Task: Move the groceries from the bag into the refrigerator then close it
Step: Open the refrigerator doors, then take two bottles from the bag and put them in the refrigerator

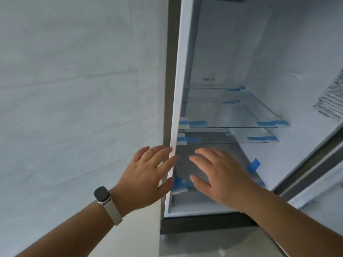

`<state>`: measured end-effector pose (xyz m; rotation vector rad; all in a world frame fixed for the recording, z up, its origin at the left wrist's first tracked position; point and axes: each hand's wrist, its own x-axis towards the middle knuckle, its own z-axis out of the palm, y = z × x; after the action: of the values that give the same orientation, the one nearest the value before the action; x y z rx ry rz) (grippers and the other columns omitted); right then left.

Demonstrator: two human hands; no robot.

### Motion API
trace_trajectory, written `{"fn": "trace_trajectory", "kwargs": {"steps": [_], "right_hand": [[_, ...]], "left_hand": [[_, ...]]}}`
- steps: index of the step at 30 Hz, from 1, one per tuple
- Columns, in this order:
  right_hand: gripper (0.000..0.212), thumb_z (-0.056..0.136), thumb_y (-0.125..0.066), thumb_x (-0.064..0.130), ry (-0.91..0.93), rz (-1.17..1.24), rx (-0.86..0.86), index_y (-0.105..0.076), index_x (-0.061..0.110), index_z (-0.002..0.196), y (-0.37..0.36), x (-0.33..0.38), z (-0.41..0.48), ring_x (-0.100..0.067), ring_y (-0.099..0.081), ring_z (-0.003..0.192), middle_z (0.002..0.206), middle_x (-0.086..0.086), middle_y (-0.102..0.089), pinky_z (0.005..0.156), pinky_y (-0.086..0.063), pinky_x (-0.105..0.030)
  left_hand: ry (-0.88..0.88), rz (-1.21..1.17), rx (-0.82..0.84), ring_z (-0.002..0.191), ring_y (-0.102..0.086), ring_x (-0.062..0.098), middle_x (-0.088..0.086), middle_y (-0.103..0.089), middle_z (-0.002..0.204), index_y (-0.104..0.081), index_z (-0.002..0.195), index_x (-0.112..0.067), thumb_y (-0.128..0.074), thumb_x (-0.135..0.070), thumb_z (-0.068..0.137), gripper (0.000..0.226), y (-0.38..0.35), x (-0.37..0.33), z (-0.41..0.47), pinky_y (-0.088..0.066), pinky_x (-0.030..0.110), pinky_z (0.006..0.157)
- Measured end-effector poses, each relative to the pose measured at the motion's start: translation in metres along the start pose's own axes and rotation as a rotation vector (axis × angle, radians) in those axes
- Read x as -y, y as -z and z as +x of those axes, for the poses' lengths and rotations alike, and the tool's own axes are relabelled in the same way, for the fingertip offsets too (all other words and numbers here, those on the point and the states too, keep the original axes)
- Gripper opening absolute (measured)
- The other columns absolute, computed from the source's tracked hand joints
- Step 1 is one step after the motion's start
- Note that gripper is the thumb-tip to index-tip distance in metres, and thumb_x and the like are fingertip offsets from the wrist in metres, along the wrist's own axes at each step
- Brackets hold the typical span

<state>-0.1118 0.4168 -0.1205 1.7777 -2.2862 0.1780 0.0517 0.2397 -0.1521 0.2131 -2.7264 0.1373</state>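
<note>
Wall (74,89) fills the left side. Refrigerator (241,52) stands open beside it, interior white, no groceries or bag in view. Two glass shelves (232,115) stacked close, a third grey shelf (213,138) below. Blue tape strips (197,123) at shelf corners, roughly ten. Left hand (146,175) fingers spread, empty, at the cabinet's front edge. Right hand (220,175) spread, empty, inside. One smartwatch (102,194) on left wrist.
</note>
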Motion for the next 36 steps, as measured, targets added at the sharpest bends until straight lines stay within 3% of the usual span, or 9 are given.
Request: {"fn": "trace_trajectory", "kwargs": {"steps": [14,24,28,36], "right_hand": [[0.051,0.091,-0.043,0.05,0.516,0.144,-0.052,-0.062,0.014,0.122,-0.033,0.06,0.086,-0.029,-0.059,0.111,0.124,-0.009,-0.062,0.086,-0.054,-0.043],[0.05,0.089,-0.044,0.049,0.815,0.329,-0.074,-0.064,0.012,0.116,-0.061,0.108,0.107,-0.034,-0.061,0.106,0.119,-0.014,-0.063,0.08,-0.054,-0.043],[0.05,0.088,-0.042,0.05,0.94,0.371,-0.072,-0.064,0.013,0.115,-0.061,0.143,0.098,-0.034,-0.062,0.104,0.118,-0.013,-0.064,0.079,-0.054,-0.042],[0.052,0.087,-0.042,0.05,1.088,0.4,-0.133,-0.066,0.014,0.115,-0.03,0.214,0.078,-0.034,-0.062,0.104,0.118,-0.012,-0.064,0.08,-0.054,-0.042]], "left_hand": [[0.551,0.158,0.062,0.13,-0.054,0.028,0.004,-0.056,0.142,-0.057,0.136,-0.022,-0.051,-0.049,0.091,0.053,0.035,0.027,-0.098,-0.043,0.049,0.107],[0.971,0.284,0.172,0.134,-0.048,0.025,0.002,-0.053,0.146,-0.053,0.139,-0.026,-0.046,-0.054,0.09,0.056,0.063,-0.029,-0.164,-0.033,0.046,0.113],[1.095,0.346,0.223,0.136,-0.046,0.025,0.001,-0.051,0.147,-0.051,0.14,-0.027,-0.044,-0.055,0.091,0.057,0.085,-0.058,-0.193,-0.031,0.045,0.114],[1.251,0.454,0.167,0.135,-0.046,0.025,0.003,-0.052,0.145,-0.054,0.137,-0.024,-0.046,-0.053,0.09,0.057,0.127,-0.091,-0.248,-0.03,0.041,0.114]]}}
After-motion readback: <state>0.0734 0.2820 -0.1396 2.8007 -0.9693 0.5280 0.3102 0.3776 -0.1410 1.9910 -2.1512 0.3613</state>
